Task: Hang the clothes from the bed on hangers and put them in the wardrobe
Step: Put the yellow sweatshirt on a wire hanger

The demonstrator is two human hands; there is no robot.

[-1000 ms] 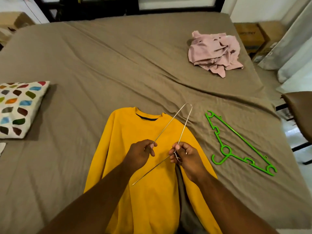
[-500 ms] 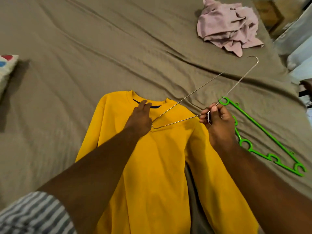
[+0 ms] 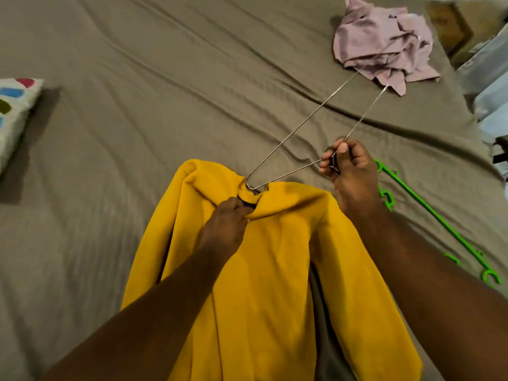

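Both hands [image 3: 226, 226] [image 3: 350, 171] tight: sweater [image 3: 261, 284], wire hanger [image 3: 302, 128]

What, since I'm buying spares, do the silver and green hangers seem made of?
The silver hanger looks like thin bare metal wire: slim, grey, glinting. The green hanger looks like moulded plastic: uniform bright colour, thicker bar, shaped notches, though blur hides its finish.

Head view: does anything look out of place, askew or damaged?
Nothing damaged or spilled. The pink garment lies crumpled in a heap far right on the bed. The yellow shirt is bunched at the collar where the left hand grips it; the right hand holds the wire hanger, one corner at the neck.
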